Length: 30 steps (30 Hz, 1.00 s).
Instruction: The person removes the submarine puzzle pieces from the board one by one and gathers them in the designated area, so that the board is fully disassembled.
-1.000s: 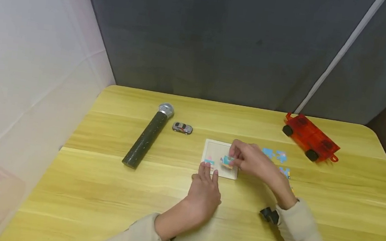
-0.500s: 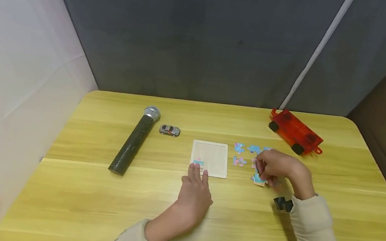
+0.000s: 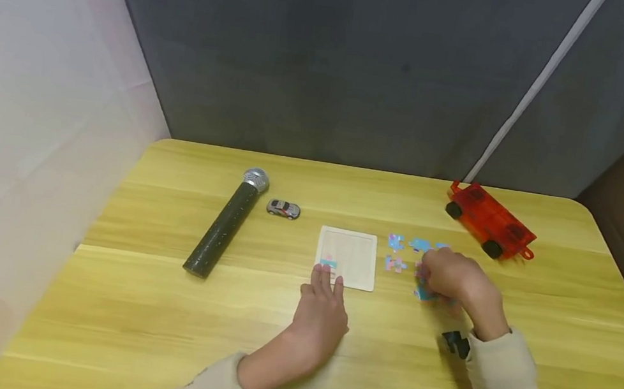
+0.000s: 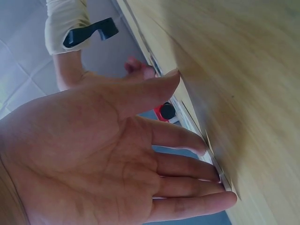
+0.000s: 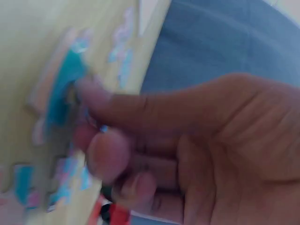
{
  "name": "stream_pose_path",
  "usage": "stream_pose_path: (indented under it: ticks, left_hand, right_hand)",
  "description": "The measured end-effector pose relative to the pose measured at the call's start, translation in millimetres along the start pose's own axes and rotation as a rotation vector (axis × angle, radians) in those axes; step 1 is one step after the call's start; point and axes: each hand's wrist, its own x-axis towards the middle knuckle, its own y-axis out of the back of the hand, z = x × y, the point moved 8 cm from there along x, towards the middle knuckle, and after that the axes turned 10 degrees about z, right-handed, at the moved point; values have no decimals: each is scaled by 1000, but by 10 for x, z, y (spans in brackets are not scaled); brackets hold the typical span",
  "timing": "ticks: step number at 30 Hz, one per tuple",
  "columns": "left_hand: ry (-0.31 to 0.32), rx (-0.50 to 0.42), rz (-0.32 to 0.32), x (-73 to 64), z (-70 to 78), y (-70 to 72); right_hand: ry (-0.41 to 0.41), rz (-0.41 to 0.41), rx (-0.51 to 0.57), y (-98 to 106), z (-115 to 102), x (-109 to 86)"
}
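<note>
My left hand [image 3: 321,317] lies with straight fingers over the near left corner of a pale, shallow square puzzle tray [image 3: 357,257], fingertips at its front edge. A pink-and-teal puzzle piece [image 3: 328,263] sits in that corner, just ahead of the fingers. To the right, my right hand [image 3: 460,285] is bent down over loose puzzle pieces. In the right wrist view its thumb and fingers pinch together, a sliver of blue showing between them. A teal-and-orange puzzle piece [image 5: 58,89] is right beside the thumb tip. The right hand covers some of the pieces in the head view.
Several blue and pink puzzle pieces [image 3: 394,264] lie between the tray and right hand. A black microphone [image 3: 224,229] with silver head and a small silver toy car [image 3: 283,209] are at left. A red toy wagon [image 3: 491,220] stands at back right, before a dark partition [image 3: 327,61].
From over the tray, my right hand has moved right, and the teal-and-orange piece it held now lies among the loose pieces. My left hand stays at the tray; the head view shifted slightly.
</note>
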Motion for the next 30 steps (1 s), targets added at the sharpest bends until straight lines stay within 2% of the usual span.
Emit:
stream_pose_path:
  ticks: [2,5,7,9,12,16,20,26,30]
  left_hand:
    - [2,1,-2,-13,7,-2]
    - [11,-8,-8,-25,5,-1]
    - [24,-27,-17,-24,-2,-5]
    - [36,-45,-35,-19,-8,-13]
    - [47,-67,-61,-5,-12,-21]
    - [41,-88,-82,12,13,-18]
    - [60,-118,-80,17,24,-9]
    - [102,-145,-39,18,-27,43]
    - [93,-156,-53,19,-31,51]
  right_hand:
    - [104,33,39,36,-130,-22]
    - [266,61,156,70,-385,-20]
    - [345,76,211,59,-572,28]
    - [402,97,215,22,-755,105]
    - [458,131,160,-79,-999,255]
    - [459,129,72,-262,-1160,385]
    - [426,139,71,-389,-1169,408]
    - [450,199,94,-414,-1200,413]
    - [415,200,111,-419,-1190,429]
